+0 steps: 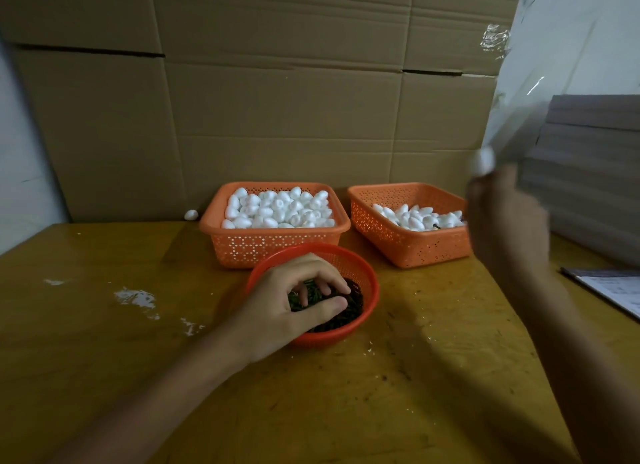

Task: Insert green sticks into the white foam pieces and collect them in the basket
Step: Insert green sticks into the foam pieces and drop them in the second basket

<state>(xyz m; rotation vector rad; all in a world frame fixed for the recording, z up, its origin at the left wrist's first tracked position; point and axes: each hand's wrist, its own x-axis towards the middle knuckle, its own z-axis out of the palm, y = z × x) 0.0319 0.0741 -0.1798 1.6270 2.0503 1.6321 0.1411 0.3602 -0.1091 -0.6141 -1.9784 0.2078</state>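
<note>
Left hand (291, 304) sits in the red round basket (360, 259), lower ctr of frame, fingers and thumb curled down around a clump of green sticks (349, 308). So a closed grip on the sticks.

Right hand (509, 218) is raised at the right edge and motion-blurred. Its fingertips pinch a single foam piece (483, 160) at the top of the hand; finer finger detail can't be made out.

Behind the red basket, ctr frame, is an orange basket (277, 245) heaped w/ white foam pieces (277, 209). Just right of it a second orange basket (415, 249) holds a shallower layer of foam pcs (415, 216), w/ a dark stick end showing among them. One loose foam egg (191, 214) lies left of the ctr basket, against the cardboard wall (277, 100).

All baskets stand on a yellow-brown table (104, 325) w/ white crumbs (136, 298) at left. A printed sheet (616, 290) lies at the right edge.
</note>
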